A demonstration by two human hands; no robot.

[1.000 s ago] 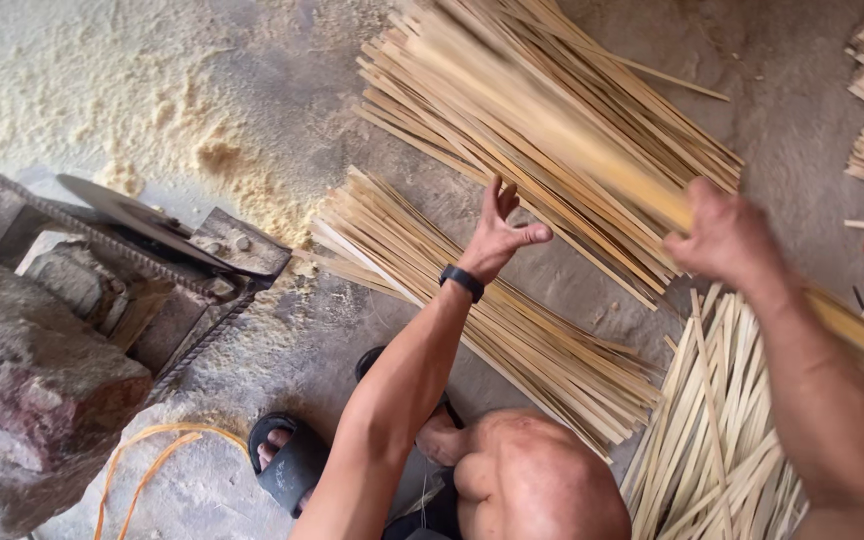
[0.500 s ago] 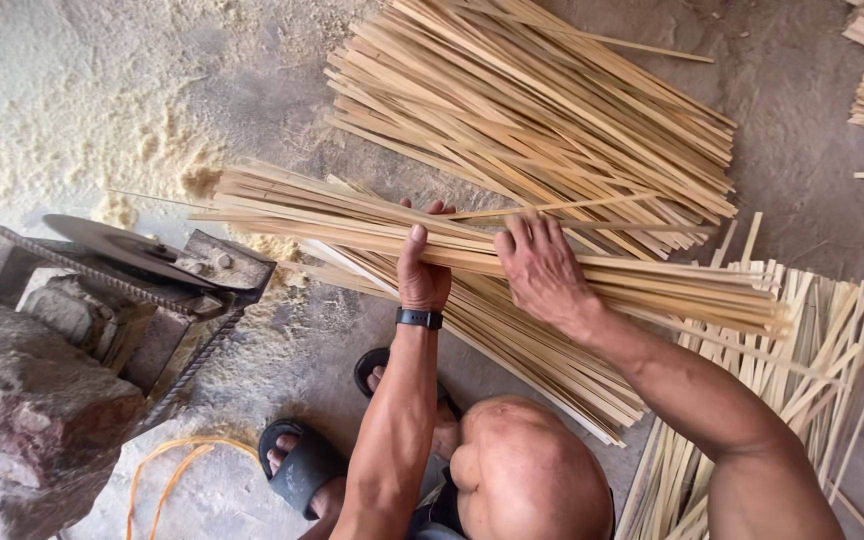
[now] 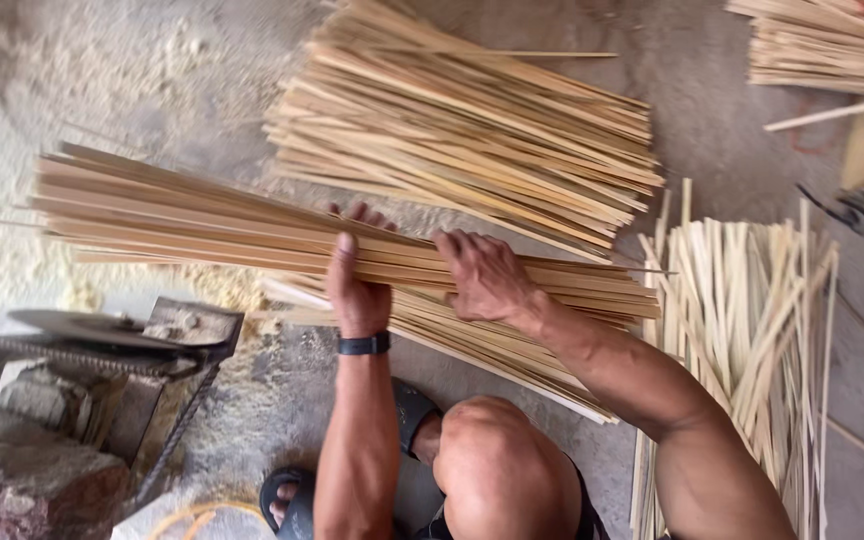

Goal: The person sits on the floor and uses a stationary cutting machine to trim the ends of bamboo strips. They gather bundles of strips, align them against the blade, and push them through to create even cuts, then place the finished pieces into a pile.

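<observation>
Across the middle of the frame, the left hand (image 3: 357, 285) and right hand (image 3: 482, 275) curled their fingers loosely over a long bundle of bamboo strips (image 3: 202, 225), whose unsupported left end looked likely to sag, fan out and spill onto the saw blade (image 3: 92, 325) at lower left.
</observation>
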